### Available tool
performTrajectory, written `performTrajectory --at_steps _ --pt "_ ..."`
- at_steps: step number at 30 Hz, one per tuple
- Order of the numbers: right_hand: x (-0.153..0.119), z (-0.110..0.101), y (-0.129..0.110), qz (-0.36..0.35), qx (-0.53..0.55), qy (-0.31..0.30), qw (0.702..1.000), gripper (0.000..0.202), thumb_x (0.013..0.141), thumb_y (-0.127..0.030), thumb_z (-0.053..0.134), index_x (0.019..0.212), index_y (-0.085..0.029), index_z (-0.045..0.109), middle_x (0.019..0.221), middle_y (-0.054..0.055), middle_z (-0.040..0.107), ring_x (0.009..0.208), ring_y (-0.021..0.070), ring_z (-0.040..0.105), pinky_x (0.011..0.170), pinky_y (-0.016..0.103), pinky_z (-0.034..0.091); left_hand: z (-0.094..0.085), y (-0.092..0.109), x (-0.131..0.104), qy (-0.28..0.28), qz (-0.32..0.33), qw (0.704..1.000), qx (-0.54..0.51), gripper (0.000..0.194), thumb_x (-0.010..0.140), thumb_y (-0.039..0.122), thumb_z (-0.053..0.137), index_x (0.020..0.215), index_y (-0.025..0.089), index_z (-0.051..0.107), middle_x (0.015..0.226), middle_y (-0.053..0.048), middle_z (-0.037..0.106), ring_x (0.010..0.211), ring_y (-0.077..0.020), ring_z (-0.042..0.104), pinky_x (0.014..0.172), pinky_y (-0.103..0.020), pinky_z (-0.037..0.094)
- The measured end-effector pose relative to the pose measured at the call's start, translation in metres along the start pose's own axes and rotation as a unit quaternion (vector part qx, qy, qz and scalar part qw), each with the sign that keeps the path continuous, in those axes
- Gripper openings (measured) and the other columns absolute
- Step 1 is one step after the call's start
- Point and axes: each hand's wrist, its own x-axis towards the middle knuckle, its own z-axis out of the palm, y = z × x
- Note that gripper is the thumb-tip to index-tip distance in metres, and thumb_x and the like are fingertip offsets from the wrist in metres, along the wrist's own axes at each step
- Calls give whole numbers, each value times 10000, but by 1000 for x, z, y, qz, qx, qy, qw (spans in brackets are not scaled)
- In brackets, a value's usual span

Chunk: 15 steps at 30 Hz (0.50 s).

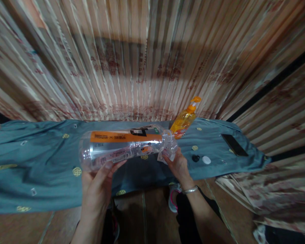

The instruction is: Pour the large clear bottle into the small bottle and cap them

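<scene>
Bottle [127, 145] — long axis crosswise, neck rightward — sits in the left hand's [98, 179] grip; right hand [178, 165] grips clear plastic [171, 144] by the neck.

The single view comes from a camera worn on my head, looking forward and down past my own arms. My left hand [98, 181] and right hand [178, 166] sit close to the lens, either side of lower centre. Just beyond them, the cloth-covered table [48, 149] runs across the lower half of the frame. The pleated curtain [117, 74] behind it fills the upper half, while the floor [132, 213] shows along the bottom edge.
</scene>
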Motion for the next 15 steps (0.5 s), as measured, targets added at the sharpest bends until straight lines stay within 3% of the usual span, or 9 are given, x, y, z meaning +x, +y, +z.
performTrajectory --at_steps 15 --pt "0 0 2 -17 -1 -6 1000 563 919 -635 524 1191 -142 527 942 157 738 843 292 734 707 394 587 1 1 0 1 -1 1000 -8 341 640 257 900 943 239 745 786 19 696 845 -227 746 747 -400 674"
